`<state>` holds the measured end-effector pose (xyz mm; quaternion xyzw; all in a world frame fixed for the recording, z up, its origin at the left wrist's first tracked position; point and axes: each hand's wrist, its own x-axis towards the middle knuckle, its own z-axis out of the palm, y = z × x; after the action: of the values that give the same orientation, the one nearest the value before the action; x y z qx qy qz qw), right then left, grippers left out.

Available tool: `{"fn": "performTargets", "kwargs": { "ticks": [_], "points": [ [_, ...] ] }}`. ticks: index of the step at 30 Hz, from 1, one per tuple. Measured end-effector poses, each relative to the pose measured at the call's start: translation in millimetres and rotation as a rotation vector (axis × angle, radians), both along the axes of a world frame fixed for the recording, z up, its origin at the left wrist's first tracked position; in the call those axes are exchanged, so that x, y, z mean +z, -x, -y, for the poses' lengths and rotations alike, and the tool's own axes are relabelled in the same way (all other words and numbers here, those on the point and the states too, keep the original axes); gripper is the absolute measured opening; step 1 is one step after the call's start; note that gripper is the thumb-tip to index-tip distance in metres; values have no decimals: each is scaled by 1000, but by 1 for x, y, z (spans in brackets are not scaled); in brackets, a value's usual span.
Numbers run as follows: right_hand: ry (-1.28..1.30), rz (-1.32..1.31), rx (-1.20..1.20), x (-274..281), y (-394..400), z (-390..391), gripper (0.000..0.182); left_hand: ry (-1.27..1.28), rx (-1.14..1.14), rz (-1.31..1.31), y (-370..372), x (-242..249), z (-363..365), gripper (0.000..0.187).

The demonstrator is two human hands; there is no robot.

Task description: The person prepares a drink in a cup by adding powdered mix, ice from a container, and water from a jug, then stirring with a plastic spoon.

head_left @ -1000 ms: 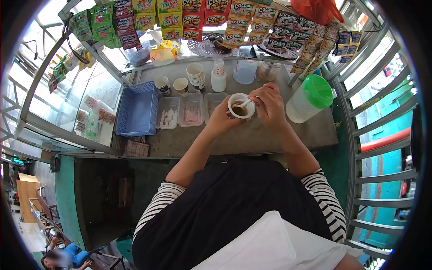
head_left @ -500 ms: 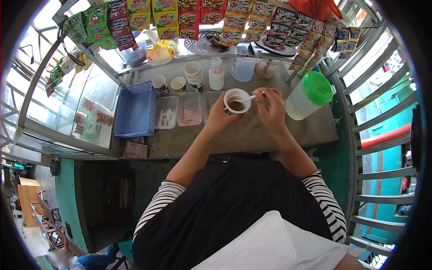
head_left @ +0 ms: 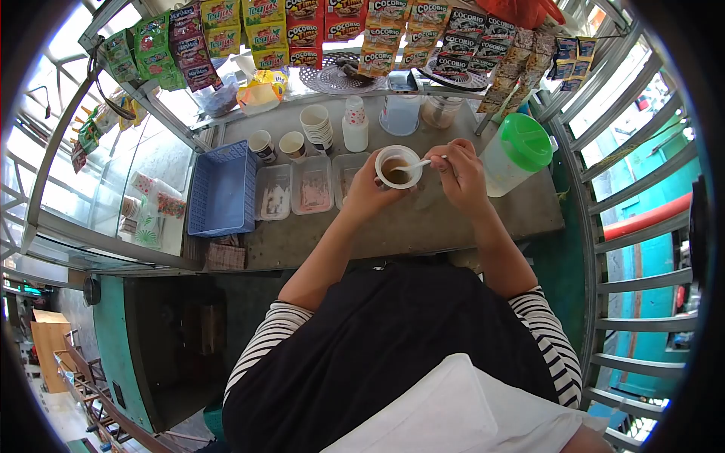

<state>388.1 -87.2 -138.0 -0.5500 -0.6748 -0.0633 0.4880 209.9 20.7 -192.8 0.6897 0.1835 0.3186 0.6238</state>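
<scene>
My left hand point(head_left: 368, 189) is closed around a white paper cup point(head_left: 380, 157) holding a brown drink point(head_left: 395, 174). Between the fingertips of my right hand point(head_left: 462, 175) is the handle of a white spoon point(head_left: 419, 164), whose other end dips into the cup. Both hands are above the counter point(head_left: 317, 243). Just behind my left hand stand shallow clear plastic tubs point(head_left: 313, 185), one with pinkish contents and one with white. A clear pitcher with a green lid point(head_left: 523, 142) is close to the right of my right hand.
A blue plastic basket point(head_left: 221, 189) sits at the counter's left. Along the back stand stacked paper cups point(head_left: 316, 128), a white bottle-shaped container point(head_left: 355, 132) and lidded jars point(head_left: 442, 110). Drink sachets point(head_left: 306, 30) hang overhead. Metal bars point(head_left: 642, 226) line the right side.
The spoon has shifted in the cup, and my right hand has moved slightly right and down. My left hand still holds the cup. The view has tilted a little.
</scene>
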Motion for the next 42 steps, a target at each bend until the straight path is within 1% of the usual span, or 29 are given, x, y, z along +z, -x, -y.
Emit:
{"fn": "performTargets", "kwargs": {
  "ticks": [3,5,8,10,14,17,21,26,30,32,34,36,39,42],
  "points": [
    [-63,37,-21,-2,7,-2,7,-40,12,6,0,1,2,70],
    [-69,-49,-29,-7,12,-2,8,-49,21,17,0,-2,1,67],
    [-32,-79,-16,-8,12,-1,9,-10,7,73,1,-6,-2,68],
    [-57,-38,-21,-6,8,-4,9,-27,15,9,4,-1,-1,71],
    [-124,32,-51,-1,10,-7,10,-22,31,-1,4,-2,2,71],
    [-61,-46,-16,-9,14,-7,11,9,19,23,5,-6,0,70],
    [-45,-46,15,-5,17,-9,12,9,33,0,12,3,0,69],
    [-144,66,-23,1,17,-14,10,29,35,3,13,3,1,69],
    [-70,21,3,-3,20,-11,9,41,32,18,14,2,3,69],
    [-103,73,2,0,20,-11,9,51,27,16,14,3,4,69],
    [-131,78,-9,2,19,-12,9,-8,38,-11,14,3,4,70],
    [-159,84,-19,2,19,-12,9,-7,39,-11,14,5,5,70],
    [-144,14,6,-3,19,-11,10,14,33,-7,14,8,6,71],
    [-76,-56,8,-5,15,-8,10,31,31,-1,14,6,7,72]
  ]
}}
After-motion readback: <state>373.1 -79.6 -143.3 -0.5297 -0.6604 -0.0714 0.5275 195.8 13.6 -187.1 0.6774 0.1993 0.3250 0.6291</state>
